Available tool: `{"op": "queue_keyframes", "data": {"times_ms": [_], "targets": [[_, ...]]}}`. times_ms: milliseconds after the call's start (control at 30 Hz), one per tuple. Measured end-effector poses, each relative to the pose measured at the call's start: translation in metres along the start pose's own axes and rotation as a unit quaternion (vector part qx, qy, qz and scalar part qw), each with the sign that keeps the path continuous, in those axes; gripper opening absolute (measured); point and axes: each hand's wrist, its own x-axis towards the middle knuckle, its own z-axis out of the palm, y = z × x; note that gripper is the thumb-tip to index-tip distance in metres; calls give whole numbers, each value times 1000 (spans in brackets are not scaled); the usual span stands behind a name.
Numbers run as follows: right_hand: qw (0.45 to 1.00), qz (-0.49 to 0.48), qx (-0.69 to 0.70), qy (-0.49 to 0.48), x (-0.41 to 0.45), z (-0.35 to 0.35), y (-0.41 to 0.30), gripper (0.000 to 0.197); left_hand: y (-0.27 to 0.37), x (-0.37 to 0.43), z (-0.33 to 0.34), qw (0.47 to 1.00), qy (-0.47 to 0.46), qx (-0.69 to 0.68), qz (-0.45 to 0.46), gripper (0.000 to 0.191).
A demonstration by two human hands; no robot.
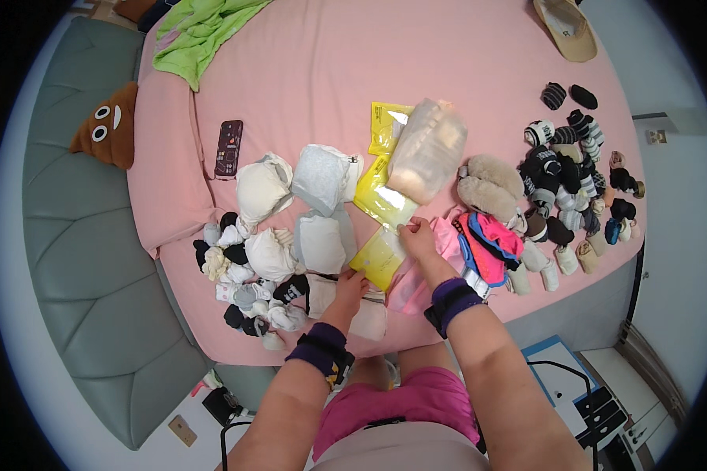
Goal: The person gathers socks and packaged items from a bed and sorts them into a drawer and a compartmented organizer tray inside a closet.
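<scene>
A yellow plastic packet with a pale clear part lies tilted before me on the pink bed. My left hand grips its lower left edge, and my right hand pinches its upper right side. Just beyond, another yellow packet touches it at the corner. A third yellow packet is partly covered by a translucent plastic bag with pale contents. Folded pale fabric lies below my left hand. Sheer pink fabric spreads beneath my right wrist.
White cloth bundles and loose socks crowd the left. Rolled socks, a fluffy beige item and bright pink-and-blue garments cover the right. Farther off are a phone, a green cloth and a tan cap.
</scene>
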Motion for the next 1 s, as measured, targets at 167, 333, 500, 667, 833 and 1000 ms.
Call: {"op": "queue_keyframes", "data": {"times_ms": [167,333,500,667,833,1000], "targets": [[997,-1,-66,-42,0,6,-16,33,16,-8,12,999,-4,17,39,25],[998,-51,1,-27,15,4,8,32,20,-25,26,996,18,60,65,26],[996,-31,11,-78,3,2,-4,33,33,-58,16,989,27,72,124,29],[992,-31,58,-103,-17,-8,-3,42,41,-82,17,985,-16,58,164,26],[964,54,199,-168,-61,-20,-20,34,57,-107,19,980,-37,25,195,24],[962,57,177,-202,-113,-41,-10,32,59,-128,18,978,-38,41,203,24]]}}
